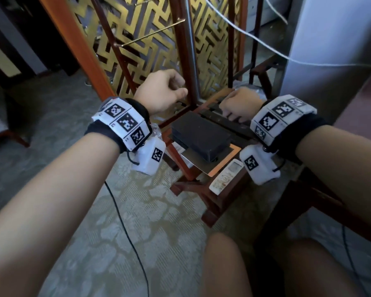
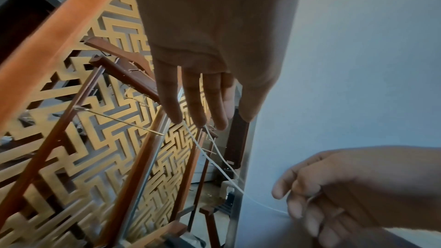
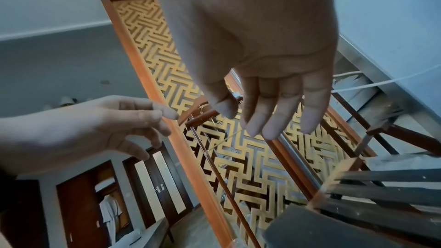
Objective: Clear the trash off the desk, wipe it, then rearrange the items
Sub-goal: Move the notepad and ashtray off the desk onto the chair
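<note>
A small glass-topped wooden table (image 1: 234, 151) carries a black box (image 1: 199, 136), a dark slatted tray (image 1: 225, 121) behind it and a white remote (image 1: 225, 176) at the near corner. My left hand (image 1: 180, 88) hovers above the table's far left corner with loosely curled fingers and holds nothing. The left wrist view shows its fingers (image 2: 203, 105) hanging almost straight. My right hand (image 1: 234, 116) hangs over the slatted tray (image 3: 381, 191), fingers (image 3: 272, 120) relaxed and pointing down, with nothing in them. Crinkled clear plastic (image 1: 156, 130) lies at the table's left edge, partly under my left wrist.
A gold lattice screen (image 1: 141, 50) in a red-brown wooden frame stands right behind the table. White cables (image 1: 266, 46) run across to a grey wall (image 1: 330, 50) on the right. A black cord (image 1: 124, 221) trails over the patterned carpet, and my knees are at the bottom.
</note>
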`<state>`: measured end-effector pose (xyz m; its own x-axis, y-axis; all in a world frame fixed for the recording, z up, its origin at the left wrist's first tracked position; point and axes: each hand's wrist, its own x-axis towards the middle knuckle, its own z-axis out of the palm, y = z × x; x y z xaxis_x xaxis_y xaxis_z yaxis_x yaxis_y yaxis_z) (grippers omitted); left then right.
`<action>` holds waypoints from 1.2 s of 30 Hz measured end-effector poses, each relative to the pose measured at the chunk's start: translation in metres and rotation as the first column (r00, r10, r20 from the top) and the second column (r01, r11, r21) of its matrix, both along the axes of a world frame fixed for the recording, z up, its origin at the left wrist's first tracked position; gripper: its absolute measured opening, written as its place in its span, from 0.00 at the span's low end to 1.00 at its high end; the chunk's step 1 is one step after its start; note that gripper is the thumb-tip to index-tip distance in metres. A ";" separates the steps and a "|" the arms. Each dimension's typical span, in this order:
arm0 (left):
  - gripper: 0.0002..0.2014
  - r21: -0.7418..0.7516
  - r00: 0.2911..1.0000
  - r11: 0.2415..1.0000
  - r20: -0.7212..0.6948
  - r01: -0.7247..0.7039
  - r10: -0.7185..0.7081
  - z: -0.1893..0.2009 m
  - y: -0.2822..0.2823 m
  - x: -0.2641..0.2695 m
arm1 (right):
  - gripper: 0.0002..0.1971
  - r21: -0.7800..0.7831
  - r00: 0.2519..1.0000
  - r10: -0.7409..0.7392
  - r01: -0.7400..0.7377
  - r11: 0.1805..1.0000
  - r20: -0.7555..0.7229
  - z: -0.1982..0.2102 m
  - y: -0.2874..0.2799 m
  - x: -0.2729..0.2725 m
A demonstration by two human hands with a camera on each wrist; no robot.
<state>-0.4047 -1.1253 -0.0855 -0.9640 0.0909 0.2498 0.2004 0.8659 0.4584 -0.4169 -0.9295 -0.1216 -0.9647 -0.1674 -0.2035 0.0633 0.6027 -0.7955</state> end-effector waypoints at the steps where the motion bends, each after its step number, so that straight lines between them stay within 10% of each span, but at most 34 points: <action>1: 0.09 -0.004 1.000 1.000 0.000 0.014 -0.014 0.004 0.005 0.004 | 0.10 0.008 1.000 0.008 -0.008 1.000 -0.018 0.005 0.004 0.002; 16: 0.06 -0.013 0.968 0.972 -0.083 0.236 -0.236 0.072 0.118 0.046 | 0.12 0.237 0.961 -0.098 0.162 0.958 -0.258 0.083 0.127 0.055; 36: 0.13 -0.222 0.902 0.886 -0.058 0.407 -0.428 0.070 0.277 0.047 | 0.11 0.494 0.907 -0.230 0.389 0.777 -0.352 0.100 0.312 0.109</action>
